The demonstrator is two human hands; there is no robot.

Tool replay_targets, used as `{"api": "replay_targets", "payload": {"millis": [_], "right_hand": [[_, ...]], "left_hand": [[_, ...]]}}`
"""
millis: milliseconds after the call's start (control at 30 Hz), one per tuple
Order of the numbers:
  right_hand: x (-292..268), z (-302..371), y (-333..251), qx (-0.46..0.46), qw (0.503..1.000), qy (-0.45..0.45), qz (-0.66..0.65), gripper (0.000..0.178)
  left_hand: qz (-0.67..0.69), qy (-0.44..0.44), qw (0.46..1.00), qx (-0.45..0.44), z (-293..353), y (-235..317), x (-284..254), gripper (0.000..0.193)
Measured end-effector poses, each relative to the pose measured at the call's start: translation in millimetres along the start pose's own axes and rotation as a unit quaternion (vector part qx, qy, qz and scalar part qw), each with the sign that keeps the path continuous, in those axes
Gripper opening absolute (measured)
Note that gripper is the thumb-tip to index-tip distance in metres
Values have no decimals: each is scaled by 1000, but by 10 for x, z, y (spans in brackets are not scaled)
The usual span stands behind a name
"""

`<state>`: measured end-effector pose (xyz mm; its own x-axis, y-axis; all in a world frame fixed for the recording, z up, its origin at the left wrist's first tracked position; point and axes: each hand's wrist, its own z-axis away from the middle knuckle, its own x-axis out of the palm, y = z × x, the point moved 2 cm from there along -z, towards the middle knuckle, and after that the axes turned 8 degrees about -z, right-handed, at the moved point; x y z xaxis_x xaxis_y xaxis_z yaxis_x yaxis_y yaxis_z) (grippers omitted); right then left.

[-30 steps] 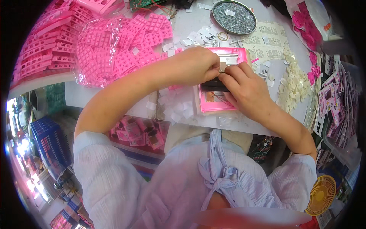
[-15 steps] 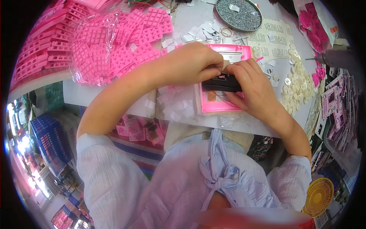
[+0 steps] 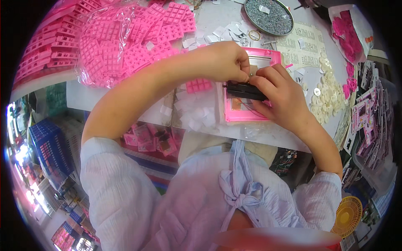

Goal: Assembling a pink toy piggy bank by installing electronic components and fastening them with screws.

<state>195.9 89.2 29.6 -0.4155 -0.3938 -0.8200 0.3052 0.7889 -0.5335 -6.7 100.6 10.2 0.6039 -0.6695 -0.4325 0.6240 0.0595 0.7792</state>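
A pink plastic housing (image 3: 247, 117) lies near the table's front edge, with thin wires inside it. Above it, my right hand (image 3: 281, 93) grips a long black plastic part (image 3: 246, 90) between thumb and fingers. My left hand (image 3: 231, 62) is closed in a pinch at the far side of the black part, close to the right fingertips. Whatever the left fingers hold is too small or hidden to name. A brownish piece (image 3: 253, 70) shows between the two hands.
Pink button grids (image 3: 146, 46) heap at the left, partly in clear plastic. A round tray of small metal screws (image 3: 270, 16) stands at the back. White round pieces (image 3: 324, 94) are piled at the right, near a dark tool (image 3: 307, 3). White paper bits (image 3: 199, 113) lie by the housing.
The view has shifted slightly. Both hands stay over the housing, and the black part has tilted a little. A pink button grid left of the housing now shows below my left forearm.
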Motion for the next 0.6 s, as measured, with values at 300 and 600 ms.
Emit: {"api": "replay_targets", "payload": {"millis": [300, 600], "right_hand": [[33, -15, -178, -6, 993, -1, 114, 39], [44, -5, -244, -8, 985, -6, 173, 34]], "left_hand": [[-23, -90, 991, -100, -152, 57, -125, 17], [-19, -76, 995, -65, -168, 67, -80, 15]]}}
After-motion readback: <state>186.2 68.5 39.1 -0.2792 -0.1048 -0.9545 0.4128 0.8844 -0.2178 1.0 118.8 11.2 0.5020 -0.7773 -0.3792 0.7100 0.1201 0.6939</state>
